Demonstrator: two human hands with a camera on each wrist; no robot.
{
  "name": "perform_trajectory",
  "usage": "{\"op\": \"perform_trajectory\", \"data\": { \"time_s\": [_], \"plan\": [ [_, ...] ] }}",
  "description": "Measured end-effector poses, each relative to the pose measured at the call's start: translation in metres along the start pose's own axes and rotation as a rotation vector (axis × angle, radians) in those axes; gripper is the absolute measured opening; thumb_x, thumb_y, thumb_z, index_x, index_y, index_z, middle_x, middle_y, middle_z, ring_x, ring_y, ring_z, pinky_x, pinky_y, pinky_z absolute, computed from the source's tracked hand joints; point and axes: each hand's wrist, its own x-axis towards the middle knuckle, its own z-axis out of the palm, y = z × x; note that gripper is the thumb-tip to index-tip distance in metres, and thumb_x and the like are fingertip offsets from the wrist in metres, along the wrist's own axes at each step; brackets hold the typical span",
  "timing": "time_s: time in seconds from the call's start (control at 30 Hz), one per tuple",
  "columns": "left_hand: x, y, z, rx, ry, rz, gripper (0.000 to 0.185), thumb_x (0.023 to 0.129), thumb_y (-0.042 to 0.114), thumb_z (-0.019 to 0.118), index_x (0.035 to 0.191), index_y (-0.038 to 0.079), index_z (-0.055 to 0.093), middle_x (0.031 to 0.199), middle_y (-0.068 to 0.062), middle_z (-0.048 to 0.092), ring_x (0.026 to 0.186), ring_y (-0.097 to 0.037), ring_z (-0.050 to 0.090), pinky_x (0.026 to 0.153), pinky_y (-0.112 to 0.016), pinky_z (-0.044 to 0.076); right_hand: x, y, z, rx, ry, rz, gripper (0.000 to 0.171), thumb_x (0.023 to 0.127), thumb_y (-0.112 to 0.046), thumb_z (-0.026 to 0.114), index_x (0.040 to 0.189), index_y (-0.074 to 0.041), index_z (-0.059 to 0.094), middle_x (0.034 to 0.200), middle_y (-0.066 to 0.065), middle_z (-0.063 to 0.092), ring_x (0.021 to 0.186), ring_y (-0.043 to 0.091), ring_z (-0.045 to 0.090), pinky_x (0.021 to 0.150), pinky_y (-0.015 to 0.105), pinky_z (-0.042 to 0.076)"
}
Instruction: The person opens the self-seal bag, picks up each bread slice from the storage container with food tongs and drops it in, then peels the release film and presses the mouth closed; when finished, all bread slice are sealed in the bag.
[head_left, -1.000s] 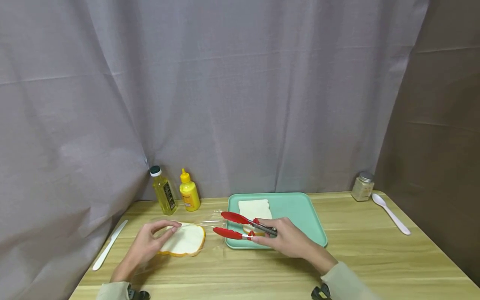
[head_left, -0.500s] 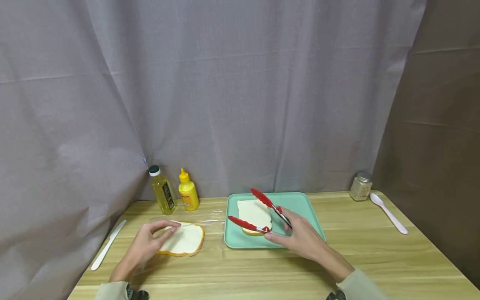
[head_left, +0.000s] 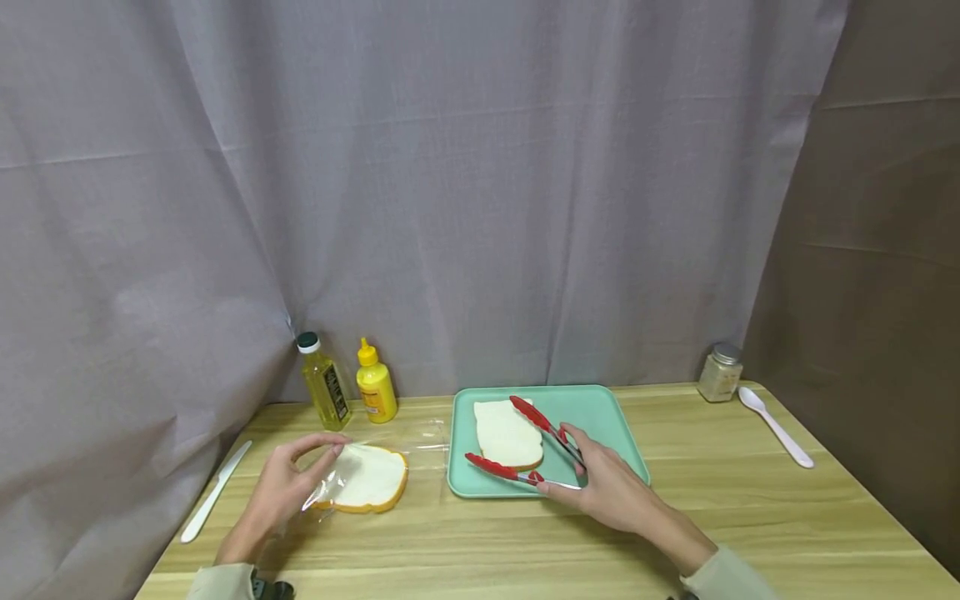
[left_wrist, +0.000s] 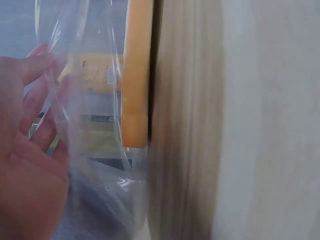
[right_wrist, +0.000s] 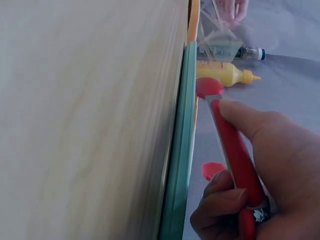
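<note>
My left hand [head_left: 279,492] pinches the edge of a clear plastic bag [left_wrist: 95,165] between thumb and fingers. Inside the bag a white bread slice [head_left: 373,482] with an orange-brown crust lies flat on the table. My right hand [head_left: 609,490] holds red-tipped metal tongs [head_left: 534,413], whose arms are spread wide. Below them a second bread slice [head_left: 506,433] lies on the left part of a mint-green tray [head_left: 592,408]. One red tip overlaps this slice's upper right edge; the other is near its lower left edge. In the right wrist view, thumb and fingers grip the red handles [right_wrist: 235,150].
At the back left stand an oil bottle [head_left: 327,387] and a yellow squeeze bottle [head_left: 377,387]. A white knife [head_left: 217,492] lies left of my left hand. A seasoning jar [head_left: 722,375] and a white spoon [head_left: 777,429] are at the right. A grey curtain [head_left: 480,192] hangs behind.
My right hand has moved right, bringing the tongs from the bag's side to the slice on the tray, and their arms have spread wider. My left hand has shifted slightly left, pulling the plastic.
</note>
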Motion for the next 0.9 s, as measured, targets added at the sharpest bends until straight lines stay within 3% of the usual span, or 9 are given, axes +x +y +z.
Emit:
{"op": "perform_trajectory", "data": {
  "time_s": [0.07, 0.2, 0.3, 0.37, 0.43, 0.53, 0.63, 0.77, 0.9],
  "plan": [
    [0.001, 0.001, -0.002, 0.007, 0.042, 0.009, 0.018, 0.103, 0.019, 0.076, 0.118, 0.027, 0.082, 0.121, 0.007, 0.082, 0.121, -0.006, 0.071, 0.107, -0.014, 0.049, -0.002, -0.001, 0.000, -0.013, 0.005, 0.002, 0.111, 0.084, -0.071, 0.083, 0.162, -0.005, 0.041, 0.086, -0.001, 0.060, 0.092, 0.014, 0.057, 0.084, 0.034, 0.051],
    [0.002, 0.001, -0.005, 0.036, 0.135, 0.022, 0.019, 0.102, 0.016, 0.078, 0.117, 0.028, 0.082, 0.120, 0.004, 0.083, 0.117, 0.003, 0.069, 0.106, -0.011, 0.048, -0.006, -0.003, 0.000, -0.039, 0.050, 0.006, 0.109, 0.085, -0.070, 0.083, 0.161, -0.001, 0.043, 0.118, 0.012, 0.073, 0.116, 0.026, 0.067, 0.098, 0.051, 0.059],
    [0.003, 0.000, -0.007, 0.055, 0.174, 0.014, 0.019, 0.102, 0.017, 0.078, 0.117, 0.028, 0.082, 0.121, 0.002, 0.083, 0.118, 0.007, 0.066, 0.105, -0.006, 0.043, -0.008, -0.005, -0.001, -0.055, 0.082, 0.010, 0.108, 0.087, -0.069, 0.082, 0.158, 0.004, 0.045, 0.148, 0.024, 0.064, 0.137, 0.040, 0.063, 0.109, 0.062, 0.056],
    [0.002, 0.000, -0.008, 0.074, 0.170, 0.004, 0.018, 0.102, 0.018, 0.078, 0.117, 0.028, 0.082, 0.121, 0.002, 0.083, 0.118, 0.002, 0.068, 0.104, -0.006, 0.043, -0.010, -0.007, -0.001, -0.065, 0.080, 0.026, 0.108, 0.088, -0.069, 0.080, 0.158, 0.005, 0.046, 0.154, 0.028, 0.060, 0.141, 0.044, 0.060, 0.111, 0.064, 0.055],
    [0.002, -0.001, -0.007, 0.090, 0.138, -0.004, 0.018, 0.103, 0.020, 0.077, 0.117, 0.028, 0.082, 0.122, 0.003, 0.082, 0.120, -0.007, 0.072, 0.106, -0.013, 0.047, -0.011, -0.009, -0.002, -0.075, 0.063, 0.047, 0.107, 0.089, -0.070, 0.079, 0.157, 0.006, 0.046, 0.153, 0.028, 0.060, 0.140, 0.044, 0.061, 0.108, 0.064, 0.056],
    [0.000, -0.001, -0.005, 0.096, 0.058, -0.009, 0.019, 0.102, 0.019, 0.077, 0.118, 0.028, 0.082, 0.124, 0.002, 0.082, 0.122, -0.025, 0.074, 0.111, -0.037, 0.055, -0.014, -0.012, -0.003, -0.097, 0.038, 0.090, 0.108, 0.088, -0.073, 0.077, 0.157, 0.004, 0.047, 0.147, 0.027, 0.064, 0.132, 0.042, 0.067, 0.100, 0.061, 0.061],
    [0.000, 0.000, -0.002, 0.077, -0.010, -0.014, 0.022, 0.101, 0.016, 0.078, 0.119, 0.028, 0.082, 0.127, 0.000, 0.081, 0.126, -0.033, 0.073, 0.114, -0.060, 0.052, -0.017, -0.016, -0.003, -0.118, 0.016, 0.131, 0.110, 0.086, -0.077, 0.077, 0.155, 0.004, 0.048, 0.138, 0.025, 0.070, 0.117, 0.036, 0.074, 0.086, 0.055, 0.064],
    [0.000, 0.001, 0.001, 0.064, -0.040, -0.013, 0.024, 0.099, 0.014, 0.080, 0.118, 0.027, 0.082, 0.127, -0.002, 0.081, 0.127, -0.036, 0.072, 0.114, -0.067, 0.050, -0.018, -0.023, -0.001, -0.104, -0.034, 0.182, 0.114, 0.085, -0.077, 0.078, 0.152, 0.009, 0.048, 0.115, 0.020, 0.077, 0.087, 0.024, 0.072, 0.062, 0.040, 0.056],
    [-0.001, 0.003, 0.000, 0.069, -0.031, -0.013, 0.022, 0.100, 0.014, 0.079, 0.118, 0.026, 0.082, 0.127, -0.002, 0.081, 0.125, -0.035, 0.073, 0.112, -0.065, 0.052, -0.018, -0.030, 0.003, -0.087, -0.058, 0.211, 0.116, 0.086, -0.076, 0.076, 0.152, 0.014, 0.045, 0.085, 0.011, 0.072, 0.066, 0.020, 0.060, 0.050, 0.033, 0.040]
  ]
}}
